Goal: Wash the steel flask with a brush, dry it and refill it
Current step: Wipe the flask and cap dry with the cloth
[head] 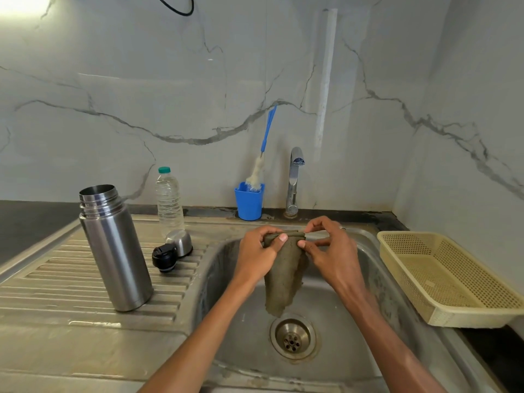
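Steel flask (114, 248) stands upright at left of frame on the ribbed drainboard (51, 282), long axis vertical, open mouth up, uncapped. Right of it: black stopper (164, 257) and steel cap (181, 241), clear water bottle (169, 200) behind. Blue cup (249, 202) at center back holds the bottle brush (262, 157), handle up. Over the sink (334, 302), left hand (259, 252) and right hand (330, 245) pinch a hanging grey cloth (283, 279). Perforated basket (450, 279) at right edge.

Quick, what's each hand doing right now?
Left hand: pinching the cloth's top edge over the sink.
Right hand: pinching the same cloth's top edge.
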